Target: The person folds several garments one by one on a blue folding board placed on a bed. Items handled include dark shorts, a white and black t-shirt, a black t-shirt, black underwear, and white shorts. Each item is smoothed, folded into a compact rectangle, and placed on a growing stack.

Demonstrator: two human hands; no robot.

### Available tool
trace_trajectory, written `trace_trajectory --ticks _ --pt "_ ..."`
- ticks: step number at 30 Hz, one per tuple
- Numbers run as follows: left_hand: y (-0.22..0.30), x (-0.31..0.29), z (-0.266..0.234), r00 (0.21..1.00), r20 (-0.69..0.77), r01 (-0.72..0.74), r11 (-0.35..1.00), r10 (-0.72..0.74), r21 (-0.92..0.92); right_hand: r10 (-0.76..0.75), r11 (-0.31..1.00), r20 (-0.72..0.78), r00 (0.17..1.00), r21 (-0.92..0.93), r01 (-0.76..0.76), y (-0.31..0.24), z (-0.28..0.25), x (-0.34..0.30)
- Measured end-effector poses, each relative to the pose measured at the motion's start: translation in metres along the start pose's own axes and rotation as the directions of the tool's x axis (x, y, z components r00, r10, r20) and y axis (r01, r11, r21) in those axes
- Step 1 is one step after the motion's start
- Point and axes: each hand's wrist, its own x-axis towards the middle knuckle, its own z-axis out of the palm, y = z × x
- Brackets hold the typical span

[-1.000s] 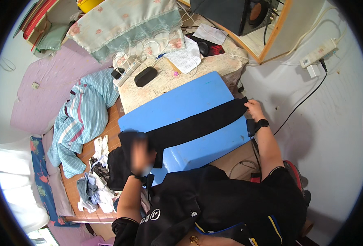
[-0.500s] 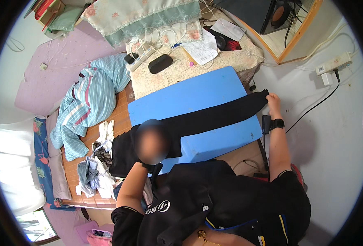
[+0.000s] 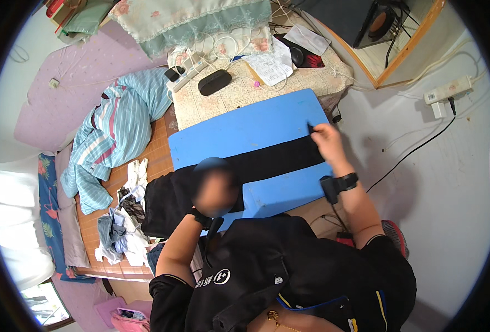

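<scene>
A long black garment (image 3: pixel 278 159) lies across a blue board (image 3: pixel 239 127). One narrow length, a sleeve or a trouser leg, reaches toward the right, and a wider bunched part is at the left. My right hand (image 3: pixel 329 145) is closed on the end of that length, with a dark tip of cloth sticking up from the fingers near the board's right edge. Over the wider part is my left hand (image 3: pixel 216 191). A round blur covers it, so its fingers cannot be made out.
Crumpled clothes (image 3: pixel 120 232) and a striped blue quilt (image 3: pixel 120 124) lie on the bed mat to the left. Behind the board, a cloth-covered table (image 3: pixel 195 113) bears a dark oval case (image 3: pixel 214 82), papers and cables. A power strip (image 3: pixel 449 90) is on the right.
My right hand has moved left and slightly down, bringing the garment's end inward from beyond the board's edge. My left hand has shifted slightly right.
</scene>
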Motion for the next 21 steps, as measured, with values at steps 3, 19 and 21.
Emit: trace_trajectory --ticks 3,19,21 --pt "-0.003 -0.003 -0.002 1.0 -0.024 0.012 0.998 -0.014 -0.069 -0.063 0.998 0.113 0.992 0.013 0.062 -0.001 0.063 -0.025" --pt "-0.005 -0.023 -0.002 0.994 0.072 0.086 0.994 -0.081 -0.065 -0.083 0.935 -0.031 0.996 -0.348 0.067 0.054 0.06 -0.018" --pt "-0.01 -0.025 0.0 0.981 0.163 0.11 0.994 -0.109 0.003 0.084 0.885 -0.124 0.989 -0.447 -0.131 0.061 0.03 -0.017"
